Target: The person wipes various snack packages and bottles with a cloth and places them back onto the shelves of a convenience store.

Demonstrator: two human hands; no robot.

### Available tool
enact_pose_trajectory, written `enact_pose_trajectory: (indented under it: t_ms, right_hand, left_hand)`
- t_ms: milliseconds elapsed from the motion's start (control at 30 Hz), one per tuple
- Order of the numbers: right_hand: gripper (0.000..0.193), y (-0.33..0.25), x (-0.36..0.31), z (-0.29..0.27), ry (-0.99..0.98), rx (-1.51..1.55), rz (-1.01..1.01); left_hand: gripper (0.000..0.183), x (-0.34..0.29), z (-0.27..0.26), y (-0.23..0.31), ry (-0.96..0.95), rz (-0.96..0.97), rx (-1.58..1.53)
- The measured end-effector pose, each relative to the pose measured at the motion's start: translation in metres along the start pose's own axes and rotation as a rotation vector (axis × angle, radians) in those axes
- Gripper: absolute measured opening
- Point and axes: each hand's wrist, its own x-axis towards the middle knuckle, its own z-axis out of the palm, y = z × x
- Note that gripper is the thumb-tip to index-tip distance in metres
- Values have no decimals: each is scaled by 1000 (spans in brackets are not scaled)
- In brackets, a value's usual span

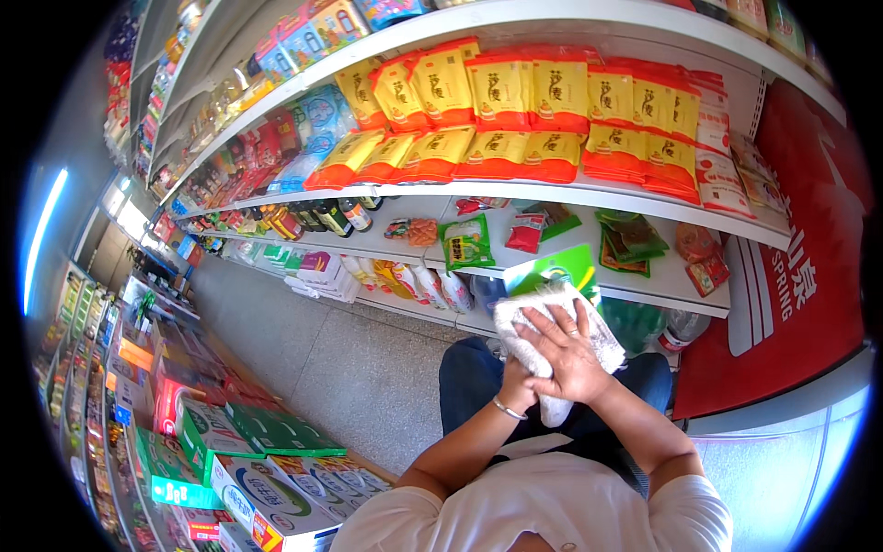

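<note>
A crumpled white cloth (524,336) lies over the lower part of a green and white packet (575,267), above my knees. My right hand (572,354) presses on the cloth from above, fingers stretched across it. Lower and to the left, my left hand (518,388), below which a bracelet circles the wrist, grips at the cloth's near edge. Its fingers are mostly hidden under the cloth and the packet. Just beyond, on the shelf, are a green food packet (467,242) and a red packet (525,233).
Yellow and red bags (501,92) stand in rows on the shelf above. Dark bottles (332,217) line the lower shelf further left. A red panel (791,267) rises at the right. Stacked cartons (276,497) stand behind on the left, beside the grey floor (354,368).
</note>
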Motion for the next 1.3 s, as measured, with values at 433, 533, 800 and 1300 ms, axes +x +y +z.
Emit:
enact_pose_trajectory:
  t_ms: [433, 533, 800, 1300]
  right_hand:
    - [33, 168, -192, 36, 709, 1421, 1158]
    - [36, 191, -269, 52, 899, 1765, 1137]
    - [32, 138, -271, 15, 1171, 1783, 1093]
    - [31, 139, -264, 21, 997, 1796, 844]
  left_hand:
    - [27, 98, 104, -31, -36, -1203, -1368]
    - [22, 157, 161, -47, -143, -1101, -1420]
    - [41, 270, 283, -44, -451, -866, -1355]
    - [54, 198, 214, -199, -584, -783, 586]
